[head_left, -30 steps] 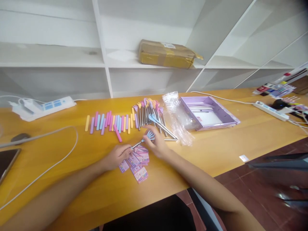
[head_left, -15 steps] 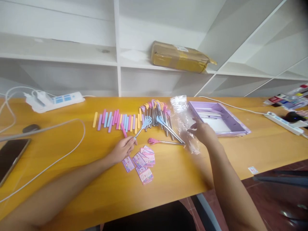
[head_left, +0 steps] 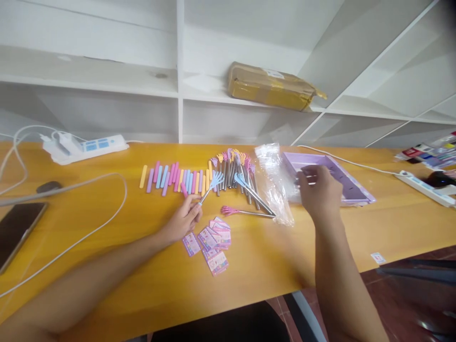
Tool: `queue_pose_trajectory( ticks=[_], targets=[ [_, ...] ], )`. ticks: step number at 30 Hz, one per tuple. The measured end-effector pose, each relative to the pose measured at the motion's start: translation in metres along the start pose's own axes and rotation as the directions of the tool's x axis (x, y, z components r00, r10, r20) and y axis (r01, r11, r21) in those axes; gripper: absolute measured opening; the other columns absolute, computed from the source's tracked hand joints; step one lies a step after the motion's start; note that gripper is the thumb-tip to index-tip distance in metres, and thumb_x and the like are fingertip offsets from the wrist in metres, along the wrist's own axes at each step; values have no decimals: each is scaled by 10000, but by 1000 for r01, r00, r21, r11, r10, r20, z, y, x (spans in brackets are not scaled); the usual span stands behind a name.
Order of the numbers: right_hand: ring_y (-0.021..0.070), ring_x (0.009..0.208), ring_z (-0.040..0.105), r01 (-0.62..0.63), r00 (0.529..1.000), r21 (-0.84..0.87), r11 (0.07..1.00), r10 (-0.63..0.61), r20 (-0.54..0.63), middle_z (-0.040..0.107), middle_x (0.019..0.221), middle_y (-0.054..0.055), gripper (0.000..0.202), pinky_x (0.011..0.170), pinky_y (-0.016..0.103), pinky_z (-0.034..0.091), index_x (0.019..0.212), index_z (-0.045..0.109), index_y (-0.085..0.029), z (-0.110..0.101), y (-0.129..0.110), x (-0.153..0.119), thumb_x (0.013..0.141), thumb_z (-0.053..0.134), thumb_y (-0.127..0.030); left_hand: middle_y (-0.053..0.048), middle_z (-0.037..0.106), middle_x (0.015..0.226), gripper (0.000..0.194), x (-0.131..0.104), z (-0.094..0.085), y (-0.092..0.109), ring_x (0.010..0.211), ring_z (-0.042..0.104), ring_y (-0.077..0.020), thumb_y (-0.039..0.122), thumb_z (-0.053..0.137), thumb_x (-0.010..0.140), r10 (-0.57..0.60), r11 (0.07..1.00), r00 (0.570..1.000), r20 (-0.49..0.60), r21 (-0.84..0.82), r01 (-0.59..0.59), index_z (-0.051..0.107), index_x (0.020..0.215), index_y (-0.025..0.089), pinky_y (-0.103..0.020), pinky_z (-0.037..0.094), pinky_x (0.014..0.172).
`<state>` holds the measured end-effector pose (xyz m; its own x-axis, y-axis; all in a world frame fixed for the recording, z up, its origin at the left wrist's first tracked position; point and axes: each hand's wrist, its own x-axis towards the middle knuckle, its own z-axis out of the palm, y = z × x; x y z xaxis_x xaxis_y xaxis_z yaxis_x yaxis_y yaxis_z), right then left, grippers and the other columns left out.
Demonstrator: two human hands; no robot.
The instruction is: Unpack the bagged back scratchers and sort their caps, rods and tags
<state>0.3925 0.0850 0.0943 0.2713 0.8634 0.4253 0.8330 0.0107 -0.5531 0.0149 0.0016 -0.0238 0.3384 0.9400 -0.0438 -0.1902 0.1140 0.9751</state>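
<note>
My left hand (head_left: 185,218) is closed around the handle of a blue hand-shaped stick (head_left: 216,179), with a pink tube beside its fingers. My right hand (head_left: 318,187) is raised over the left part of a purple tray (head_left: 351,183); its fingers are pinched round a clear plastic bag, faintly visible. More clear bags (head_left: 272,175) lie left of it. Several hand-topped sticks (head_left: 231,173) with metal shafts stand in a fan behind, and a pink one (head_left: 230,210) lies in front. Coloured tubes (head_left: 176,175) form a row at the left. Small printed cards (head_left: 215,251) are scattered nearer me.
At the left are a power strip (head_left: 99,145), a dark phone (head_left: 19,228), a mouse (head_left: 49,186) and looping white cables. A taped brown package (head_left: 272,88) sits on the shelf. Another power strip (head_left: 425,187) lies at the right, near stationery.
My right hand has moved right, from over the bags to over the purple tray, and has closed with a clear bag. My left hand keeps the blue stick in nearly the same place.
</note>
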Motion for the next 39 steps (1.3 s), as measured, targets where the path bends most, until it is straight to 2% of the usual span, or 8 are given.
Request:
queue_pose_trajectory(
  ticks=[3, 8, 12, 19, 25, 30, 35, 39],
  targets=[
    [173, 616, 669, -85, 971, 567, 819, -58, 230, 698, 828, 25, 286, 571, 311, 529, 1063, 549, -246, 15, -44, -40, 953, 728, -439, 71, 540, 881, 338, 0, -2, -1, 452, 251, -46, 548, 570, 1086, 21, 1000, 1000, 15, 10, -21, 435, 1310, 334, -176, 218, 426],
    [146, 494, 629, -224, 774, 765, 604, -367, 516, 625, 653, -63, 335, 499, 277, 526, 1052, 495, -256, 67, -98, -114, 1026, 636, -559, -36, 608, 975, 470, 1, -9, 11, 655, 536, -126, 659, 575, 1035, 51, 967, 985, 163, 240, -90, 708, 1089, 212, -262, 470, 617],
    [113, 488, 550, -238, 786, 776, 584, -353, 507, 583, 641, -61, 362, 458, 234, 426, 956, 509, -241, 101, -106, -151, 991, 687, -555, -105, 662, 1156, 598, 0, -7, 19, 1150, 627, -323, 722, 737, 895, 146, 874, 956, 253, 419, -245, 768, 1201, 209, -441, 492, 1058],
    [150, 553, 638, -463, 752, 781, 419, -281, 596, 643, 729, -12, 431, 490, 275, 527, 999, 568, -229, 100, -88, -152, 1036, 564, -658, -81, 683, 1056, 392, -4, -2, 21, 1117, 651, -274, 574, 708, 977, 93, 838, 981, 170, 520, -169, 785, 906, 195, -421, 503, 1071],
    [135, 450, 575, -691, 516, 630, 354, -370, 773, 622, 674, -62, 521, 411, 255, 463, 1115, 582, -229, 117, -89, -141, 908, 730, -683, -123, 727, 1193, 305, -4, 0, 26, 1167, 675, -286, 482, 735, 978, 103, 846, 955, 280, 481, -232, 798, 895, 195, -425, 513, 1073],
    [103, 455, 391, -568, 694, 722, 396, -241, 678, 459, 589, -76, 400, 425, 232, 349, 1000, 643, -260, 110, -89, -135, 956, 704, -652, -119, 768, 1087, 316, 0, -3, 27, 1160, 694, -323, 497, 791, 941, 160, 918, 960, 228, 323, -229, 805, 796, 216, -481, 529, 1061],
    [164, 652, 522, -245, 952, 827, 507, -38, 305, 510, 727, -17, 403, 632, 295, 489, 955, 547, -269, 98, -68, -108, 1064, 513, -656, -63, 745, 906, 262, 5, -6, 20, 818, 697, -196, 436, 792, 964, 312, 949, 910, -272, 39, -314, 753, 849, 205, -362, 607, 817],
    [178, 721, 590, 33, 967, 708, 705, -201, 155, 617, 795, 19, 442, 723, 318, 500, 878, 518, -248, 96, -55, -96, 1119, 415, -603, -39, 737, 914, 245, 10, -9, 19, 786, 702, -167, 440, 778, 984, 328, 930, 815, -479, 9, -369, 732, 957, 200, -326, 634, 767]
  ],
)
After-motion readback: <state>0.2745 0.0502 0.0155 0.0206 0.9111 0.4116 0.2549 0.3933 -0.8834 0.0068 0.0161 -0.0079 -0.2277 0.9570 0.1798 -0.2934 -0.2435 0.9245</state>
